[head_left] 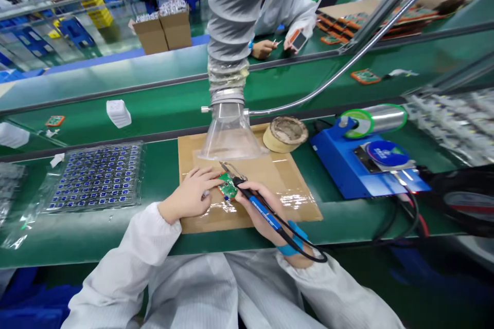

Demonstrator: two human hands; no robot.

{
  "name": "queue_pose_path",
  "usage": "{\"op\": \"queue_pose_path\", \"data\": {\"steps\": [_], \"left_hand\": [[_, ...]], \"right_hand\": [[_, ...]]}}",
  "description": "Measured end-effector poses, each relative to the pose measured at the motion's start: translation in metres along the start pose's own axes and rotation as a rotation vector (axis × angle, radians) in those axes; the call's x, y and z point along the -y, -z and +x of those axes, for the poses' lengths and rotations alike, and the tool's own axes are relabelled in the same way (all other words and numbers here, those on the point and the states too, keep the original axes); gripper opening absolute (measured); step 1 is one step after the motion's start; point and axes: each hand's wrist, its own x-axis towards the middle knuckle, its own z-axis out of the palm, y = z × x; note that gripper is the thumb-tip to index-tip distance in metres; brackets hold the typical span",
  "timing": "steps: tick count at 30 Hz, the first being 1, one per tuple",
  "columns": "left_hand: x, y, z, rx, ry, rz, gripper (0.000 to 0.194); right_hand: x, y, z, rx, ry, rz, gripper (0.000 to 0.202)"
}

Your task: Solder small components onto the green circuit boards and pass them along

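Note:
My right hand is closed around a blue and black soldering iron, a blue band on its wrist. The iron slants up and left, its metal tip end above a small green circuit board with orange edges. A curved metal tube runs alongside that tip. My left hand rests at the board's left side, fingers stretched out, the index fingertip touching the board's edge. Something small and shiny shows near its thumb; I cannot make out what. Beneath the board lies a brown cardboard sheet covered with clear tape.
A clear fume hood on a grey hose hangs just beyond the board. Right of it stand a tape roll and a blue soldering station with a solder reel. A tray of small blue parts lies left. A co-worker sits opposite.

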Motion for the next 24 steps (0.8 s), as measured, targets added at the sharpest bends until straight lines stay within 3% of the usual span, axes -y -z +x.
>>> {"op": "queue_pose_path", "data": {"steps": [5,8,13,18,24], "left_hand": [[-0.027,-0.003,-0.01,-0.19,0.013,-0.175,0.034],[-0.04,-0.007,-0.006,-0.194,0.159,-0.358,0.009],[-0.034,-0.01,-0.002,-0.191,0.347,-0.597,0.01],[-0.024,-0.012,-0.002,-0.254,0.346,-0.488,0.011],[-0.014,-0.018,0.004,-0.249,0.363,-0.216,0.018]], "right_hand": [[-0.002,-0.011,0.002,0.043,-0.019,0.113,0.018],[-0.004,-0.016,0.003,0.044,-0.061,0.142,0.019],[-0.002,-0.021,0.005,0.025,-0.119,0.13,0.017],[-0.001,-0.019,0.006,-0.038,-0.137,0.065,0.018],[-0.006,0.008,-0.003,-0.17,-0.1,-0.015,0.026]]}}
